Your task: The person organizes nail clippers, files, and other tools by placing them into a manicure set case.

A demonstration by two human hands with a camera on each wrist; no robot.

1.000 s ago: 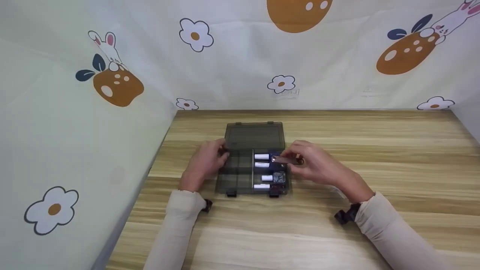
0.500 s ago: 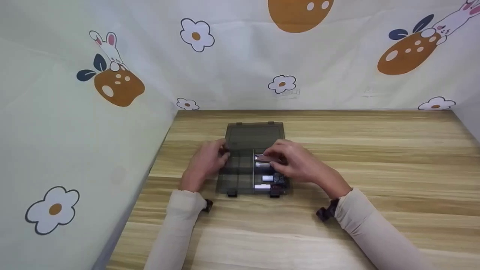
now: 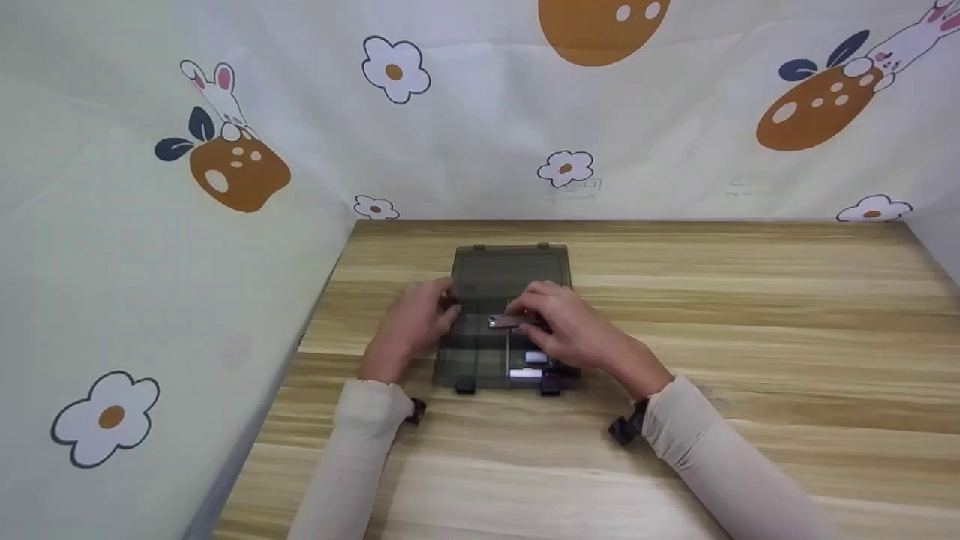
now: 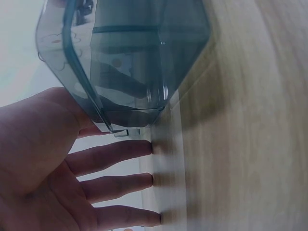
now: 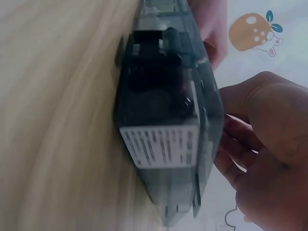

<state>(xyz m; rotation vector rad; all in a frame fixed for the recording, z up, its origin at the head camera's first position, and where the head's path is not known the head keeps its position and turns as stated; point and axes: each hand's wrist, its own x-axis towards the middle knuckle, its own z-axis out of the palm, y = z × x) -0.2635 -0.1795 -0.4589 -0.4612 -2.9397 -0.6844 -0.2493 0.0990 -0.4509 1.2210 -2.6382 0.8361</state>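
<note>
A smoky see-through plastic storage box (image 3: 456, 364) lies on the table with its lid (image 3: 510, 266) folded back. My left hand (image 3: 414, 315) holds the box's back left corner between thumb and index finger; its other fingers (image 4: 120, 185) stretch straight toward the table in the left wrist view. With its fingertips, my right hand (image 3: 574, 326) pinches a metal nail clipper (image 3: 501, 322), which is over the box near the divider. Small bottles with white caps (image 3: 525, 373) lie in the right compartment, partly hidden under the right hand.
Black latches (image 3: 465, 386) stick out along the box's front edge. A white printed label (image 5: 161, 147) is on its right side wall. The wooden table (image 3: 750, 315) meets a patterned cloth (image 3: 465, 135) at the back and left.
My right hand has carried the nail clipper leftward, from above the bottles on the right to beyond the divider. The left hand has stayed at the box corner.
</note>
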